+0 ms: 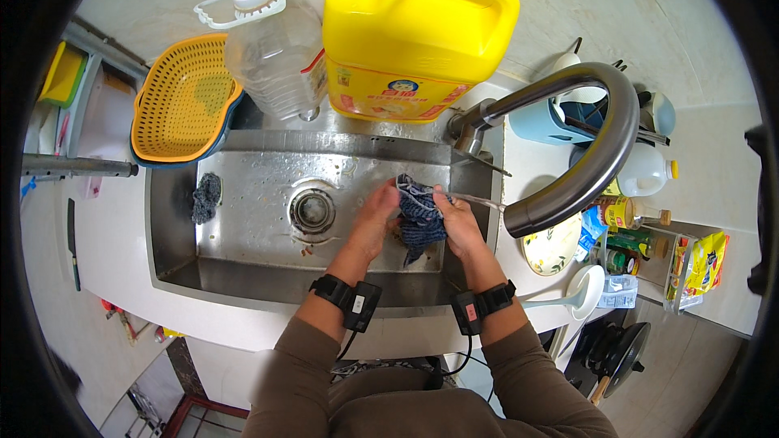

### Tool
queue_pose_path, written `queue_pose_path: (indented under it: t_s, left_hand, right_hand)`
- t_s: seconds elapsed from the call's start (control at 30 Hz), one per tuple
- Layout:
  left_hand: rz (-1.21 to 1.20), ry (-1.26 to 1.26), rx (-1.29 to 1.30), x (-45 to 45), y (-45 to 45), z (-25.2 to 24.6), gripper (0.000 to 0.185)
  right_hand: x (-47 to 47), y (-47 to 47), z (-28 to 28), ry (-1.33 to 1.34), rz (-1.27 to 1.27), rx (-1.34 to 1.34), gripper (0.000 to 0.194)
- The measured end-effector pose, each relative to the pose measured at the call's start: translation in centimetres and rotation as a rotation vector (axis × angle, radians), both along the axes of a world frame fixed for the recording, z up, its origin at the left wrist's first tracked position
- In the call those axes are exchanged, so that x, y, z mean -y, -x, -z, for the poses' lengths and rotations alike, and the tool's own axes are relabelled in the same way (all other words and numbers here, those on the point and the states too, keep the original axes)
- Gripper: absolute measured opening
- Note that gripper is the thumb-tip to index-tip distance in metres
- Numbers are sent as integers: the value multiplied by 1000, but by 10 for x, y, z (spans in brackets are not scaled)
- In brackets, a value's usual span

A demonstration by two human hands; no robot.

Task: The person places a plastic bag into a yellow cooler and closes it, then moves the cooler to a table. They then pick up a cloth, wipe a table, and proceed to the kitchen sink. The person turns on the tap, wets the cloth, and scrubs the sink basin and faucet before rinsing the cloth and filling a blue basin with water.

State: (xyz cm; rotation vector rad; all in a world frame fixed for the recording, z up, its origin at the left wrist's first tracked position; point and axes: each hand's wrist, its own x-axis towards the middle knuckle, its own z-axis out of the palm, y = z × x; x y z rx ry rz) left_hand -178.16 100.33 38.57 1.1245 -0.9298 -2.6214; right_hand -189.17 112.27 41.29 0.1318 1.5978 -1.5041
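Over the right part of a stainless steel sink (243,249), a dark blue, ribbed cloth (421,219) with a pale edge hangs bunched between my hands. My left hand (378,213) is at the cloth's left side, slightly blurred. My right hand (456,219) grips its right side, thumb on top. A thin stream of water runs from the curved metal faucet (608,152) onto the cloth by my right thumb. The drain (312,210) lies left of my hands. A dark scouring pad (207,198) sits at the sink's left end.
Behind the sink stand a yellow jug (420,30), a clear plastic bottle (274,61) and an orange colander (182,97). Right of it are a blue utensil holder (541,121), a patterned plate (552,246), a white ladle (587,292) and several bottles. A knife (72,243) lies far left.
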Motion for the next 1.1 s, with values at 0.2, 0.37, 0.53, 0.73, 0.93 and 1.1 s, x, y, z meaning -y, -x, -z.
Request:
queue_pose_path:
  t_s: [0.2,0.37,0.53,0.73,0.93,1.1]
  left_hand:
    - [60,-90,39,5,2,-3,38]
    - [-185,-182,124,2,1,8,29]
    - [-262,-429,-115,3,-6,25,29]
    - [-279,-362,-174,8,-16,31,39]
    - [-230,-185,-194,5,-17,14,56]
    - [-289,-126,-192,-3,-22,23,61]
  right_hand:
    - [-1,0,2,-86,-102,-92,26]
    - [-4,-2,-3,-87,-183,-193,25]
    - [-7,-2,-9,-95,-155,-200,31]
    - [-15,1,3,-175,-212,-548,36]
    - [-7,-13,22,-230,-118,-284,45]
    - [2,-22,19,-279,-176,-411,25]
